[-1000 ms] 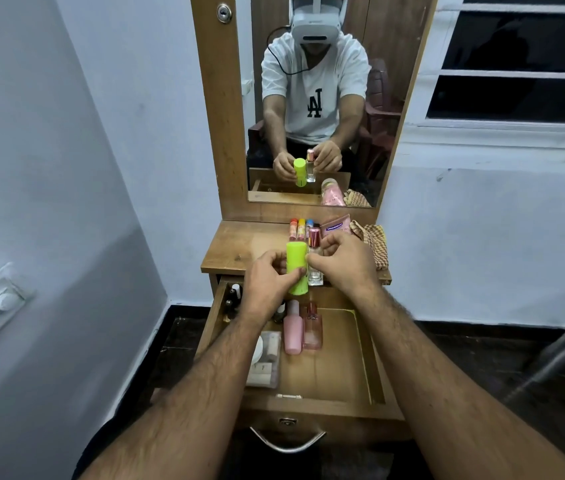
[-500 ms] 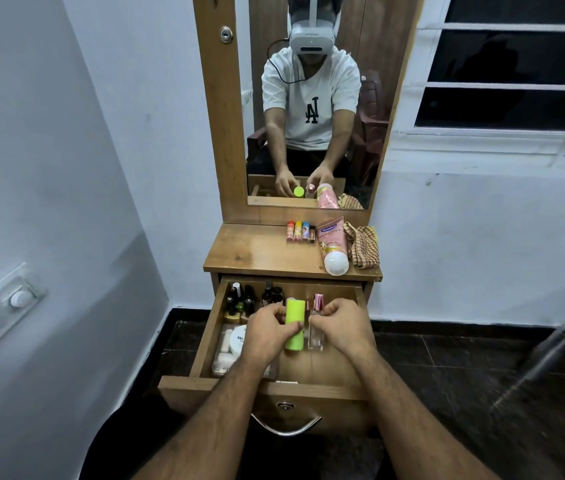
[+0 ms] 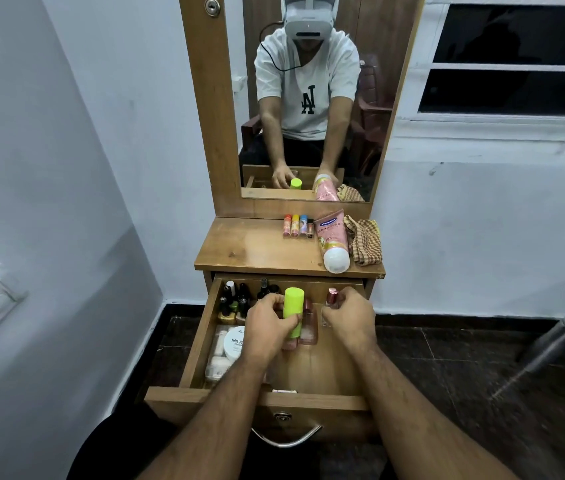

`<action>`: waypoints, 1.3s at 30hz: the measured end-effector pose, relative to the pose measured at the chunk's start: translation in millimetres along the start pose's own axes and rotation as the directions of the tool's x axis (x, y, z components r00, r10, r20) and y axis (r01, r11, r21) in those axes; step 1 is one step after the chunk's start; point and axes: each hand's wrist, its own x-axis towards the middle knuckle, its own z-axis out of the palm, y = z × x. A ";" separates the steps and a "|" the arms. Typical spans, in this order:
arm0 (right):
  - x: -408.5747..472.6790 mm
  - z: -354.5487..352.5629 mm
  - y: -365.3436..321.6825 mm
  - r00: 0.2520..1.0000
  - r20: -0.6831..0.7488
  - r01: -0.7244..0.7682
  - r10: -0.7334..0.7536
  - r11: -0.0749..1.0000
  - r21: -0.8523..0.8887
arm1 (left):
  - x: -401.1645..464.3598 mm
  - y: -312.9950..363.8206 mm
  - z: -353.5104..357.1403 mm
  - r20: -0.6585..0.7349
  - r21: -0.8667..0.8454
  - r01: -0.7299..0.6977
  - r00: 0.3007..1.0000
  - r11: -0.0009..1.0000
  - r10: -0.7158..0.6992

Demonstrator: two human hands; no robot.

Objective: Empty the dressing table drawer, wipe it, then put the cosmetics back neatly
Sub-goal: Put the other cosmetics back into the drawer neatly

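A pale wall corner holds a narrow wooden dressing table [image 3: 260, 252] with a tall mirror [image 3: 308, 98] above it and a barred window [image 3: 516, 57] to the right. On the tabletop, along the back edge toward the right, four small lip balm sticks [image 3: 297, 226] stand in a row; just beside them a pink lotion tube [image 3: 332, 240] lies with its white cap at the front edge, and a checked cloth [image 3: 364, 241] is bunched in the right corner, touching the tube.

Below, the drawer [image 3: 201, 341] is pulled fully out. Dark nail polish bottles [image 3: 236, 301] crowd its back left corner, and in front of them along the left wall sit a white nail polish remover tub [image 3: 235, 342] and a clear pack of cotton pads [image 3: 218, 363].

The person's left hand [image 3: 267, 329] is over the middle of the drawer, fingers and thumb curled round a neon green bottle [image 3: 293, 310] held upright. Behind the green bottle, touching it, stands a pink glass bottle [image 3: 308, 325]. The right hand [image 3: 348, 315] is toward the back right, fingertips pinching a clear perfume bottle with a rose cap [image 3: 331, 299]; whether its base rests on the drawer floor I cannot tell. A metal pull handle [image 3: 286, 439] hangs on the drawer front.
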 end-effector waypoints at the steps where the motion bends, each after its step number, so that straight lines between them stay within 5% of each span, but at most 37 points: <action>1: 1.7 1.7 -0.6 1.000 0.007 -0.007 0.007 1.000 0.003 | 0.3 -0.9 -0.5 -0.007 0.008 -0.008 1.000 1.000 0.008; 23: 10.4 19.6 -4.4 0.981 0.160 -0.075 0.113 0.970 -0.231 | -4.6 5.9 -3.3 0.062 -0.363 0.238 0.971 0.901 -0.231; 39: 14.3 26.4 2.4 0.977 0.176 -0.080 0.121 0.971 -0.225 | -5.0 5.8 -4.4 0.055 -0.355 0.226 0.974 0.907 -0.221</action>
